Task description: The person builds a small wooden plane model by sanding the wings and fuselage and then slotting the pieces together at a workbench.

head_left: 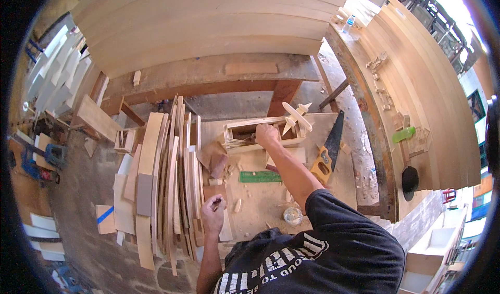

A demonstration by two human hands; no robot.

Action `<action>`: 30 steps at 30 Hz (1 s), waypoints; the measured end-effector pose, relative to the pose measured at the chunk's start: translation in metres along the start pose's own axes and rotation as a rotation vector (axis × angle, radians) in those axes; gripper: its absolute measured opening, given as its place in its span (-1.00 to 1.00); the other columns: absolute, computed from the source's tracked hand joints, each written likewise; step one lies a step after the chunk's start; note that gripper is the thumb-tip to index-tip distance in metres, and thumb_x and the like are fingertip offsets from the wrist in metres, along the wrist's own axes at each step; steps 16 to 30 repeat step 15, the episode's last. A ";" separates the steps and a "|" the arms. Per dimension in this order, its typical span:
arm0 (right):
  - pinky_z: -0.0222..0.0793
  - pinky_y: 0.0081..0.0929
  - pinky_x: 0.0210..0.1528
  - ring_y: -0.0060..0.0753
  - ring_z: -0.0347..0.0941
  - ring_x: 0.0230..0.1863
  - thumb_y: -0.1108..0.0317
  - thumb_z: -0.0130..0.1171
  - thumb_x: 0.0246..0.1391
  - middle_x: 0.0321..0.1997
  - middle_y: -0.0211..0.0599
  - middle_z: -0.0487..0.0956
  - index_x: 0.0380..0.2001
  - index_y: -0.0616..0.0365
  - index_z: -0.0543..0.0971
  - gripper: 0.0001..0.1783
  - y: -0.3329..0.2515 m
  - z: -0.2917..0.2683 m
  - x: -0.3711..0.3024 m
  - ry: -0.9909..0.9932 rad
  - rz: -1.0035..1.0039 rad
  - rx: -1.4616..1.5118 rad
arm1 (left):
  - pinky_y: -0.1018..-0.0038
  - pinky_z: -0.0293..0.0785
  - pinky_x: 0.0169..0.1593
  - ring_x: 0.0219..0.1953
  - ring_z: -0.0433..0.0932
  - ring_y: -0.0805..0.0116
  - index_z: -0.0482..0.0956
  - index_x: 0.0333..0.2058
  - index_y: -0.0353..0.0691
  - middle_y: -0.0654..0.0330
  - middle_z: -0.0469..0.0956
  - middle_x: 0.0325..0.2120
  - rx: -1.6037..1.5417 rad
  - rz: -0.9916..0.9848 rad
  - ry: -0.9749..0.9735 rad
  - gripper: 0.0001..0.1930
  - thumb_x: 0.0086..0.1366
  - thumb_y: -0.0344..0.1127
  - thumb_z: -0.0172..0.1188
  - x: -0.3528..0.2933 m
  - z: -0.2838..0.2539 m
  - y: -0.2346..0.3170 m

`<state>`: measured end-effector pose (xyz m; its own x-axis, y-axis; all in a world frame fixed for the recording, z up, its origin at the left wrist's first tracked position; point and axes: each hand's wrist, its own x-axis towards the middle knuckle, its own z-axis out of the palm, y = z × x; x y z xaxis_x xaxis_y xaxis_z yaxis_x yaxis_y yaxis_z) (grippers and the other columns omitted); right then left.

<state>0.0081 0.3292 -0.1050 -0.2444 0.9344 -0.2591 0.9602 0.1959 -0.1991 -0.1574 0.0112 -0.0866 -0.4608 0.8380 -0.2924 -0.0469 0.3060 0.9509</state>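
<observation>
My right hand [267,136] reaches down into a long, open wooden box [244,150] on the work table. Its fingers are curled, and their tips are hidden by the hand and the box. Across the box's right end lies a pale wooden piece [297,117] with a rounded bar and pointed turned ends. Closer to my body, my left hand [213,214] is held with fingers bent together near a wood offcut; whatever lies between them is too small to name. A brown, curled sheet [213,158] rests left of the box.
A handsaw [329,149] with a yellow handle lies right of my forearm. In front of the box is a green ruler [254,177], with a small clear container [292,216] nearer me. Long wooden strips [174,184] are stacked left. Large planked panels [208,23] stand beyond.
</observation>
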 end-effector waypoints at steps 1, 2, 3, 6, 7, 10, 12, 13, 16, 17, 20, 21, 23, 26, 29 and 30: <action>0.59 -0.12 -0.11 0.00 0.64 -0.09 0.37 0.16 0.05 -0.13 0.01 0.67 -0.27 0.23 0.69 -0.77 0.002 0.002 0.000 0.005 0.008 0.007 | 0.51 0.61 -0.17 -0.29 0.62 0.43 0.59 -0.10 -0.45 0.13 0.62 -0.30 -0.002 -0.006 0.006 -0.76 0.29 -0.45 0.22 -0.002 0.001 0.000; 0.59 -0.13 -0.12 -0.01 0.64 -0.09 0.38 0.16 0.04 -0.13 0.01 0.67 -0.26 0.24 0.68 -0.76 0.002 0.002 0.001 0.012 0.014 0.013 | 0.51 0.61 -0.17 -0.29 0.62 0.43 0.59 -0.10 -0.45 0.13 0.62 -0.30 -0.005 -0.009 0.013 -0.76 0.30 -0.45 0.22 -0.003 0.002 0.002; 0.59 -0.13 -0.12 -0.01 0.64 -0.09 0.38 0.16 0.03 -0.14 0.01 0.67 -0.26 0.25 0.68 -0.76 0.003 0.002 0.001 0.019 0.021 0.019 | 0.51 0.62 -0.18 -0.29 0.62 0.44 0.59 -0.11 -0.45 0.13 0.62 -0.30 0.004 -0.007 0.011 -0.77 0.30 -0.45 0.22 -0.005 0.004 0.004; 0.60 -0.14 -0.14 -0.06 0.65 -0.10 0.35 0.12 0.11 -0.15 -0.01 0.67 -0.29 0.17 0.68 -0.80 -0.003 -0.006 -0.008 0.054 -0.023 0.032 | 0.51 0.62 -0.20 -0.30 0.62 0.45 0.59 -0.11 -0.44 0.14 0.62 -0.32 -0.003 0.000 0.028 -0.78 0.29 -0.47 0.22 -0.011 0.005 0.005; 0.59 -0.14 -0.14 0.04 0.64 -0.14 0.36 0.12 0.09 -0.19 0.10 0.65 -0.32 0.25 0.65 -0.80 -0.003 -0.012 -0.014 0.076 -0.077 0.105 | 0.51 0.62 -0.22 -0.31 0.61 0.46 0.59 -0.12 -0.43 0.15 0.62 -0.33 -0.028 0.008 0.040 -0.77 0.27 -0.48 0.23 -0.012 0.006 0.003; 0.57 -0.14 -0.16 0.10 0.63 -0.20 0.41 0.12 0.06 -0.21 0.11 0.65 -0.32 0.26 0.63 -0.82 0.017 -0.031 -0.032 0.229 -0.183 0.222 | 0.51 0.62 -0.22 -0.33 0.61 0.47 0.60 -0.12 -0.42 0.17 0.62 -0.34 -0.002 0.027 0.043 -0.78 0.26 -0.49 0.24 -0.016 0.013 0.001; 0.56 -0.22 -0.21 0.01 0.61 -0.37 0.40 0.18 0.08 -0.34 -0.05 0.67 -0.35 0.20 0.63 -0.88 0.045 -0.053 -0.057 0.341 -0.202 0.684 | 0.51 0.62 -0.21 -0.32 0.61 0.47 0.60 -0.12 -0.41 0.17 0.62 -0.34 0.014 0.026 0.039 -0.78 0.26 -0.49 0.23 -0.019 0.017 0.000; 0.56 -0.23 -0.21 -0.04 0.61 -0.39 0.35 0.20 0.11 -0.35 -0.08 0.68 -0.33 0.18 0.64 -0.85 0.059 -0.063 -0.066 0.358 -0.178 0.799 | 0.51 0.62 -0.21 -0.32 0.61 0.46 0.60 -0.12 -0.40 0.17 0.63 -0.33 0.010 0.014 0.046 -0.79 0.26 -0.49 0.23 -0.021 0.015 -0.002; 0.56 -0.24 -0.21 -0.09 0.61 -0.41 0.30 0.21 0.15 -0.35 -0.10 0.69 -0.31 0.17 0.66 -0.83 0.083 -0.076 -0.078 0.376 -0.141 0.903 | 0.51 0.62 -0.20 -0.31 0.62 0.46 0.60 -0.12 -0.39 0.17 0.63 -0.33 -0.001 -0.004 0.041 -0.79 0.27 -0.48 0.23 -0.026 0.020 -0.005; 0.56 -0.24 -0.21 -0.09 0.61 -0.41 0.30 0.21 0.15 -0.35 -0.10 0.69 -0.31 0.17 0.66 -0.83 0.083 -0.076 -0.078 0.376 -0.141 0.903 | 0.51 0.62 -0.20 -0.31 0.62 0.46 0.60 -0.12 -0.39 0.17 0.63 -0.33 -0.001 -0.004 0.041 -0.79 0.27 -0.48 0.23 -0.026 0.020 -0.005; 0.56 -0.24 -0.21 -0.09 0.61 -0.41 0.30 0.21 0.15 -0.35 -0.10 0.69 -0.31 0.17 0.66 -0.83 0.083 -0.076 -0.078 0.376 -0.141 0.903 | 0.51 0.62 -0.20 -0.31 0.62 0.46 0.60 -0.12 -0.39 0.17 0.63 -0.33 -0.001 -0.004 0.041 -0.79 0.27 -0.48 0.23 -0.026 0.020 -0.005; 0.56 -0.24 -0.21 -0.09 0.61 -0.41 0.30 0.21 0.15 -0.35 -0.10 0.69 -0.31 0.17 0.66 -0.83 0.083 -0.076 -0.078 0.376 -0.141 0.903 | 0.51 0.62 -0.20 -0.31 0.62 0.46 0.60 -0.12 -0.39 0.17 0.63 -0.33 -0.001 -0.004 0.041 -0.79 0.27 -0.48 0.23 -0.026 0.020 -0.005; 0.56 -0.24 -0.21 -0.09 0.61 -0.41 0.30 0.21 0.15 -0.35 -0.10 0.69 -0.31 0.17 0.66 -0.83 0.083 -0.076 -0.078 0.376 -0.141 0.903 | 0.51 0.62 -0.20 -0.31 0.62 0.46 0.60 -0.12 -0.39 0.17 0.63 -0.33 -0.001 -0.004 0.041 -0.79 0.27 -0.48 0.23 -0.026 0.020 -0.005; 0.56 -0.24 -0.21 -0.09 0.61 -0.41 0.30 0.21 0.15 -0.35 -0.10 0.69 -0.31 0.17 0.66 -0.83 0.083 -0.076 -0.078 0.376 -0.141 0.903 | 0.51 0.62 -0.20 -0.31 0.62 0.46 0.60 -0.12 -0.39 0.17 0.63 -0.33 -0.001 -0.004 0.041 -0.79 0.27 -0.48 0.23 -0.026 0.020 -0.005; 0.56 -0.24 -0.21 -0.09 0.61 -0.41 0.30 0.21 0.15 -0.35 -0.10 0.69 -0.31 0.17 0.66 -0.83 0.083 -0.076 -0.078 0.376 -0.141 0.903 | 0.51 0.62 -0.20 -0.31 0.62 0.46 0.60 -0.12 -0.39 0.17 0.63 -0.33 -0.001 -0.004 0.041 -0.79 0.27 -0.48 0.23 -0.026 0.020 -0.005; 0.56 -0.24 -0.21 -0.09 0.61 -0.41 0.30 0.21 0.15 -0.35 -0.10 0.69 -0.31 0.17 0.66 -0.83 0.083 -0.076 -0.078 0.376 -0.141 0.903 | 0.51 0.62 -0.20 -0.31 0.62 0.46 0.60 -0.12 -0.39 0.17 0.63 -0.33 -0.001 -0.004 0.041 -0.79 0.27 -0.48 0.23 -0.026 0.020 -0.005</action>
